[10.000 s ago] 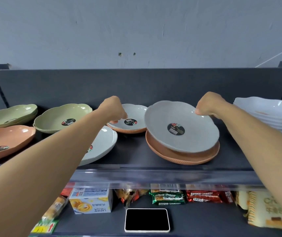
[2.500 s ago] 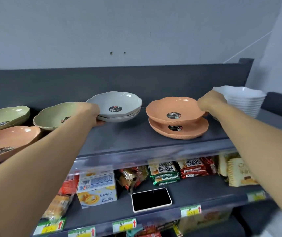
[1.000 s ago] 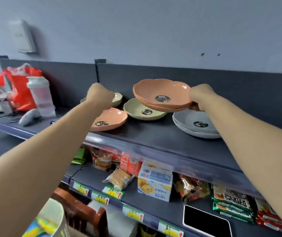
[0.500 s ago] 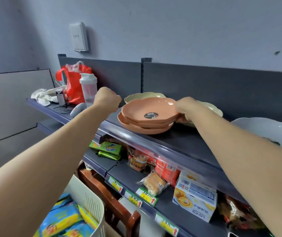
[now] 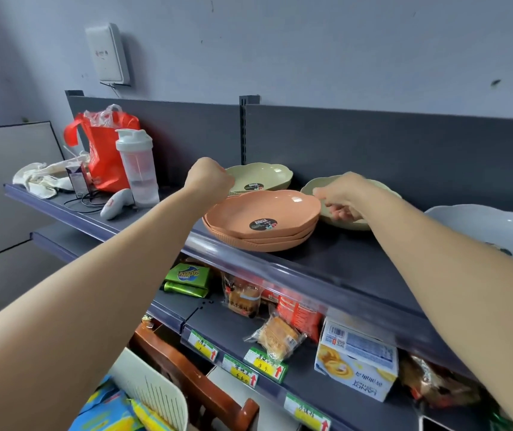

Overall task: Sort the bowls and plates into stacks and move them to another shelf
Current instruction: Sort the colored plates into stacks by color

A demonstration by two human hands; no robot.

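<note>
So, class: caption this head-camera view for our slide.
Both hands flank three stacked orange plates on a shop shelf.

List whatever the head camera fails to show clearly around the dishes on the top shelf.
- Right green bowl: the right hand covers its near side; a grip cannot be confirmed.
- Left hand: seen from behind, fingers hidden, so contact with the left green bowl is unclear.
- Orange stack: the lower rims are hard to count.
- White dish: cut off by the right edge.
- Sticker text: too small to read.
</note>
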